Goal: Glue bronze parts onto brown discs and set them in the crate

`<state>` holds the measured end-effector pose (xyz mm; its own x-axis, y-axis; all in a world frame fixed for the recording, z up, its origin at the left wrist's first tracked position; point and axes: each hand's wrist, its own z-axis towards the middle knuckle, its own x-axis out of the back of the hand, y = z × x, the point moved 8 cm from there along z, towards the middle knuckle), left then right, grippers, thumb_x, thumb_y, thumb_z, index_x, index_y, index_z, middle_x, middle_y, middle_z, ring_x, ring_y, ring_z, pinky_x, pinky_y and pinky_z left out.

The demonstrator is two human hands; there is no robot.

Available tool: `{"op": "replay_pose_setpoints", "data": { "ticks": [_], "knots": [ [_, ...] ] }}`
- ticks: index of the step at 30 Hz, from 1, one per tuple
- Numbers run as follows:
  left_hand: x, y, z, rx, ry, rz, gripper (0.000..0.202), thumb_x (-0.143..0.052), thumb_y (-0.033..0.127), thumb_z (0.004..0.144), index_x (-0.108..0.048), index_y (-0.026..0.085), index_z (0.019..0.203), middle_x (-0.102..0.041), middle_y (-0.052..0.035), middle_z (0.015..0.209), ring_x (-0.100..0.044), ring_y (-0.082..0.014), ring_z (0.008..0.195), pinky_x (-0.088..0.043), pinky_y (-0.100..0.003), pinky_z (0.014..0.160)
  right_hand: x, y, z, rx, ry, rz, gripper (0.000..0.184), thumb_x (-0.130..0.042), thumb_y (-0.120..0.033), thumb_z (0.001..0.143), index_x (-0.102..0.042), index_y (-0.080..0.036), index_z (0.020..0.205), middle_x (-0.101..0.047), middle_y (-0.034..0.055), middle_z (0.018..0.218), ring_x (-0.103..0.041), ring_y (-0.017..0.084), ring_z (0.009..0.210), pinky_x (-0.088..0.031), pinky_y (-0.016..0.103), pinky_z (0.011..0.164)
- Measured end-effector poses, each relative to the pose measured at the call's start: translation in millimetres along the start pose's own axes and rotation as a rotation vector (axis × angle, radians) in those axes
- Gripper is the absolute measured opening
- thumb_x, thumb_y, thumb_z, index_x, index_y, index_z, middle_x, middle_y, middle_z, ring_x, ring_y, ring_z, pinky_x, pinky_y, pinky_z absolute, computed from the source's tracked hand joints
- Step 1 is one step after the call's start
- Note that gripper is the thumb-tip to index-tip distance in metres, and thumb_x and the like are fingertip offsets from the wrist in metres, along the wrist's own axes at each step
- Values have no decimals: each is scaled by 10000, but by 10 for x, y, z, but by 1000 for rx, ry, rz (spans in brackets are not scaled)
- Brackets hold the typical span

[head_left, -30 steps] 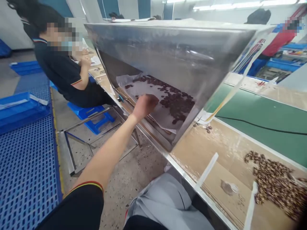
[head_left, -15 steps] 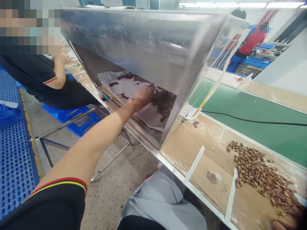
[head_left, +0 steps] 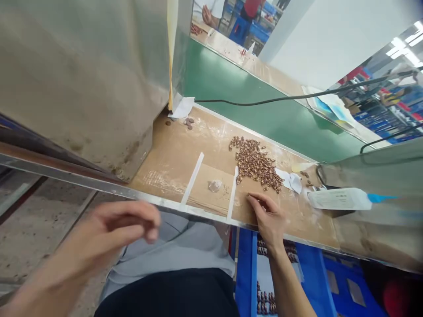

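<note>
My left hand (head_left: pixel 122 224) is in the air before the bench's front edge. Its fingers are curled with thumb and fingertips together, blurred, and what they hold cannot be made out. Over the brown bench top, my right hand (head_left: pixel 271 215) pinches thumb and forefinger; anything between them is too small to name. Just beyond it lies a heap of small shiny copper-brown parts (head_left: pixel 256 163). To its left, a small clear round piece (head_left: pixel 214 186) sits on a cardboard patch (head_left: pixel 206 176) between two white tape strips. Several dark brown discs (head_left: pixel 189 123) lie farther back.
A sheet-metal hood (head_left: pixel 99 88) stands at left. On the right, a white bottle with a blue nozzle (head_left: pixel 343 199) leans near another metal panel. A black cable (head_left: pixel 244 104) crosses the green belt (head_left: pixel 231 79). Below the bench is a blue tray (head_left: pixel 246 264) holding rows of copper-coloured parts.
My left hand has come out from the brown discs inside the hood to the bench's front edge. The view has swung right, bringing my right hand fully into sight.
</note>
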<state>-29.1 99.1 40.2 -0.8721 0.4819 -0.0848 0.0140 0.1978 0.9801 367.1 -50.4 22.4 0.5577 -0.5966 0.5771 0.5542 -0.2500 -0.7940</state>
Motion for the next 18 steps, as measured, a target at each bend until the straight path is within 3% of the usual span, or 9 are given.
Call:
{"op": "replay_pose_setpoints", "data": {
  "ticks": [1, 3, 5, 7, 11, 18],
  "knots": [
    [-230, -170, -56, 88, -100, -251, 229, -947, 492, 879, -910, 284, 968, -822, -43, 895, -741, -197, 674, -677, -355, 676, -16, -74, 3, 3, 8, 44, 244, -856, -478, 997, -899, -259, 1097, -883, 70, 1105, -819, 271, 1015, -662, 427, 969],
    [-639, -411, -65, 196, -167, -625, 219, -965, 392, 896, -920, 302, 1091, -838, -45, 1002, -773, -173, 764, -694, -313, 752, -85, -274, 27, 36, -11, 141, 202, -883, -423, 992, -891, -263, 1116, -874, 66, 1125, -817, 266, 1052, -661, 420, 977],
    [-963, -550, 23, 234, -186, -866, 225, -981, 321, 903, -918, 287, 1116, -834, -30, 1048, -792, -136, 842, -690, -243, 825, -193, -508, 63, 96, -59, 199, 144, -892, -375, 995, -886, -277, 1100, -863, 54, 1122, -806, 255, 1068, -655, 412, 978],
    [-1144, -634, 118, 252, -181, -992, 194, -974, 267, 921, -917, 255, 1105, -831, -19, 1069, -802, -107, 899, -675, -191, 897, -312, -707, 97, 143, -105, 205, 94, -880, -343, 1008, -881, -288, 1084, -857, 44, 1103, -798, 248, 1056, -651, 417, 978],
    [-1197, -701, 175, 278, -179, -1028, 180, -931, 208, 966, -908, 205, 1145, -842, -30, 1128, -816, -100, 948, -668, -172, 957, -477, -942, 126, 210, -146, 158, 59, -845, -312, 1035, -880, -294, 1080, -862, 37, 1098, -801, 256, 1055, -649, 432, 976],
    [-1112, -660, 208, 267, -157, -954, 195, -953, 237, 942, -911, 209, 1131, -863, -47, 1098, -826, -131, 901, -697, -202, 903, -546, -1096, 119, 310, -144, 51, 87, -805, -258, 1067, -873, -308, 1085, -871, 9, 1074, -814, 236, 1011, -646, 403, 944]
  ]
}}
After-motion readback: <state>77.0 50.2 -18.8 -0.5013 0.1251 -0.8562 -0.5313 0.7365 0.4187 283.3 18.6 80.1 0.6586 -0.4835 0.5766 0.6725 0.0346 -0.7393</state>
